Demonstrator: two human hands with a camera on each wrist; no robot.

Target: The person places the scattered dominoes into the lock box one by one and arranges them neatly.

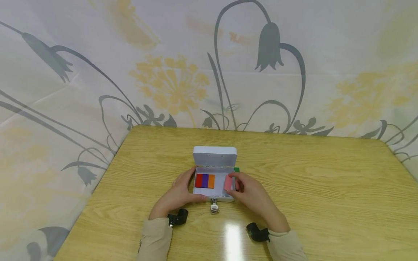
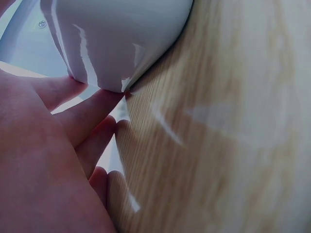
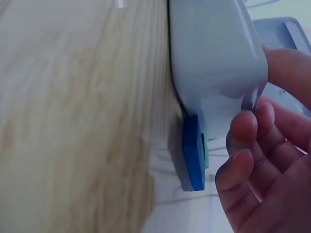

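Observation:
A small white metal box [image 1: 219,191] stands on the table with its lid [image 1: 214,159] raised. My left hand [image 1: 179,189] holds the box by its left side, the thumb at the front edge and fingertips at the back corner. Inside, a red block [image 1: 199,181], a purple block [image 1: 205,181] and an orange block [image 1: 211,181] lie side by side at the left. My right hand [image 1: 249,190] pinches a pink block [image 1: 228,183] between thumb and forefinger, over the right end of the box. Its other fingers are bent outside the wall.
A green block [image 1: 236,169] and a blue block [image 3: 194,153] sit by the box's right side, partly behind my right hand in the head view. Keys [image 1: 214,207] hang at the front lock. A flowered cloth [image 1: 235,90] rises behind the wooden table [image 1: 326,188].

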